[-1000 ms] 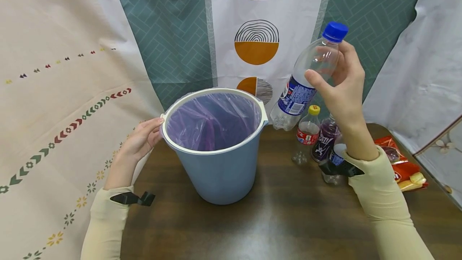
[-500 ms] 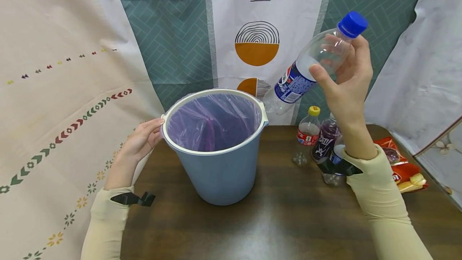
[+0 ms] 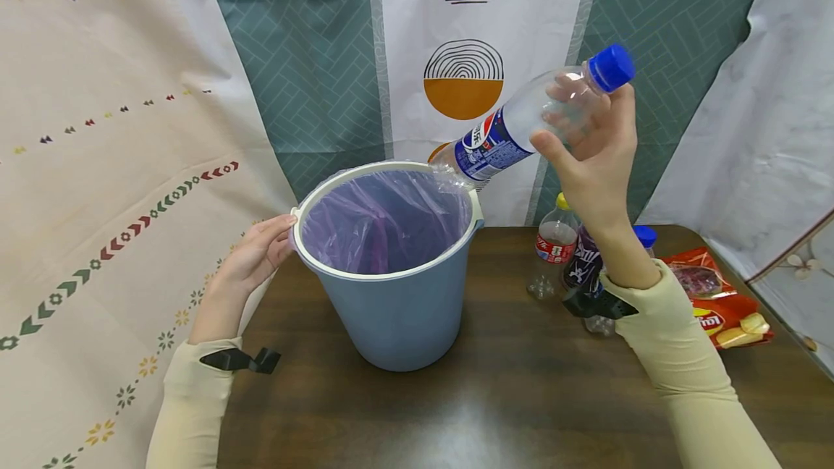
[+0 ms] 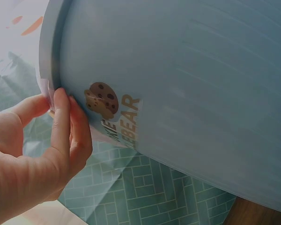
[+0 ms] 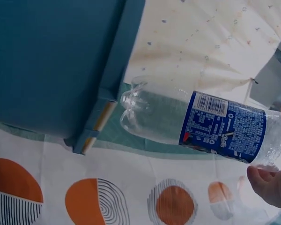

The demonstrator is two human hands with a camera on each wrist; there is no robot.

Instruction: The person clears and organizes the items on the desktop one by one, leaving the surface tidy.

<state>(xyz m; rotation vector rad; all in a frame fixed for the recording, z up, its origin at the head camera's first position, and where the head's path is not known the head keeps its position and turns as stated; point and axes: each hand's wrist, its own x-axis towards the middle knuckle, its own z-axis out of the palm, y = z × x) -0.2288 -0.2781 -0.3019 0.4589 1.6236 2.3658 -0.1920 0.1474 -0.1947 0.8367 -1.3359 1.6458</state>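
Observation:
A blue trash bin [image 3: 404, 320] with a cream rim and a thin purple liner [image 3: 352, 219] stands upright on the table. At the rim's left side, my left hand [image 3: 257, 248] pinches the edge; the left wrist view shows thumb and fingers [image 4: 61, 112] on either side of it. My right hand [image 3: 599, 154] holds a clear plastic bottle [image 3: 495, 143] by its upper part. This bottle has a blue cap and a blue label, and it tilts with its base toward the bin. In the head view the base overlaps the bin's right back rim.
To the right of the bin stand a red-label bottle [image 3: 555, 248] with a yellow cap and a purple bottle [image 3: 582, 259]. Another blue-capped bottle [image 3: 645, 236] is partly hidden behind the right forearm. Red snack bags [image 3: 713, 302] lie at the table's right. Patterned cloths hang behind.
My right hand first rose slightly to the right, then came left and down. The bottle has tipped nearer to horizontal, its base moving left to the bin's rim. The left hand stays put.

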